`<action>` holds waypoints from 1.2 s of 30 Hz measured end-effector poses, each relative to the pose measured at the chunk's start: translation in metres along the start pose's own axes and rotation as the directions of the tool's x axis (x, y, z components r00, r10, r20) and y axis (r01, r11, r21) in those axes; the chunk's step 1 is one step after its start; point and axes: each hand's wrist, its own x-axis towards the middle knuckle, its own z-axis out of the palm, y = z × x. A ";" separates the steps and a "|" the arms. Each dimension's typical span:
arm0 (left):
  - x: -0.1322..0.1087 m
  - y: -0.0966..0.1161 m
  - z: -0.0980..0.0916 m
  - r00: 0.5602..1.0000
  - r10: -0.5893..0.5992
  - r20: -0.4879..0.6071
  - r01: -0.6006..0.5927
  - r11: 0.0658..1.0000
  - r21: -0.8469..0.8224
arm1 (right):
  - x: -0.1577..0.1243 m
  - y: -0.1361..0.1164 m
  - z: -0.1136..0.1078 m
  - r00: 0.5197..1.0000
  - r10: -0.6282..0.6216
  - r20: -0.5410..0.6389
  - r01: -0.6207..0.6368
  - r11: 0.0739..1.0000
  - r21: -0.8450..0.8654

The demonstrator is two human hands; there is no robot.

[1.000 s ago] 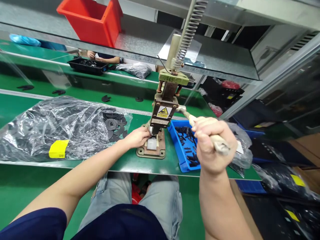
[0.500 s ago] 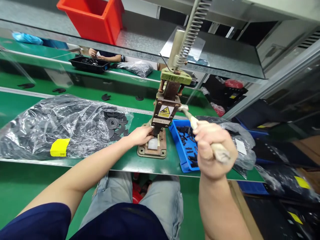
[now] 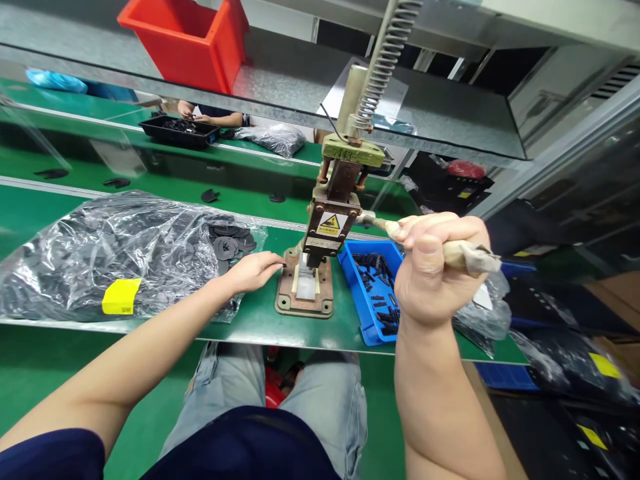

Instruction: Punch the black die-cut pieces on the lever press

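Observation:
My right hand [image 3: 440,267] is wrapped round the pale, cloth-covered lever [image 3: 387,227] of a hand press [image 3: 327,220]. The lever reaches out to the right of the press, whose ram hangs above the base [image 3: 285,293]. On that base lies a whitish block [image 3: 306,283]. Just left of the ram, my left hand [image 3: 255,271] is closed, fingers pinched at the base's left edge. A small black piece [image 3: 284,265] shows at its fingertips; its shape is too small to make out. Further left is a clear plastic bag [image 3: 125,247] of flat dark-grey rounded pieces.
Right of the press stands a blue tray [image 3: 367,313] of small black parts, with another plastic bag [image 3: 487,320] beyond it. A red bin [image 3: 190,47] sits on the overhead shelf. Several dark pieces lie on the green strip behind. Across it, another person's hands work over a black tray [image 3: 177,137].
My left hand has drawn back to the left, away from under the ram, with a small black piece at its fingertips. My right hand has swung the lever upward.

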 end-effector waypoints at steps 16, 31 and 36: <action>0.007 0.010 0.031 0.990 -0.136 0.029 0.139 0.959 -0.248 | -0.008 -0.005 0.001 0.999 -0.041 -0.013 0.041 0.999 0.014; 0.032 0.024 0.038 0.999 0.036 0.017 -0.036 0.999 -0.031 | -0.014 0.002 -0.002 0.998 -0.067 -0.011 0.067 0.998 0.018; 0.042 0.030 0.043 0.997 0.060 0.051 -0.061 0.998 0.017 | -0.017 -0.002 -0.006 0.999 -0.023 0.029 0.024 1.000 -0.017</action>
